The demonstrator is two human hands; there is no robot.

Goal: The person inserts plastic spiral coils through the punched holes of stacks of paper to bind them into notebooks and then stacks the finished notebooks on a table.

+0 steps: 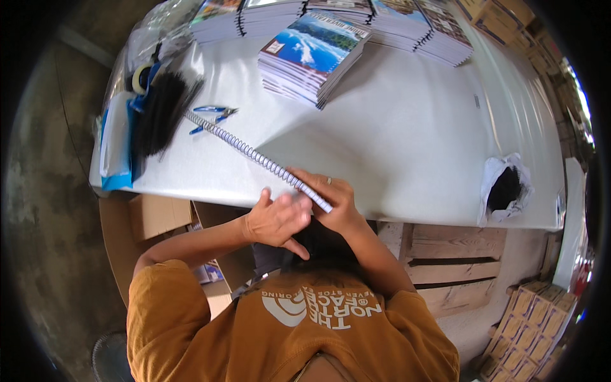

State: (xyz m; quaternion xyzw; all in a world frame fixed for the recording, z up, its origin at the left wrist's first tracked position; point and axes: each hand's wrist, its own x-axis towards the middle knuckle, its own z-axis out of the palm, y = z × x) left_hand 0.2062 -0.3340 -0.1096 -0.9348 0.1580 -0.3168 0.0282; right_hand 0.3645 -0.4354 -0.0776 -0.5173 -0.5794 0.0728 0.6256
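A spiral-bound book (321, 199) stands edge-on at the table's front edge, its narrow spine facing up. A long wire-like coil (245, 149) runs along the spine and reaches far left across the table. My right hand (334, 197) grips the near end of the book, a ring on one finger. Beside that end, my left hand (280, 218) has its fingers spread, slightly blurred by motion; whether it touches the coil I cannot tell. Blue-handled pliers (215, 116) lie by the coil's far end. The book's cover is hidden from view.
Behind, a stack of books (312, 57) with a blue waterfall cover stands before a row of spiral-bound stacks (401, 25). Many black coils (162, 114) lie at left near a tape dispenser (141, 79). A white bag (506, 188) with black contents sits at right. Boxes (528, 328) stand below.
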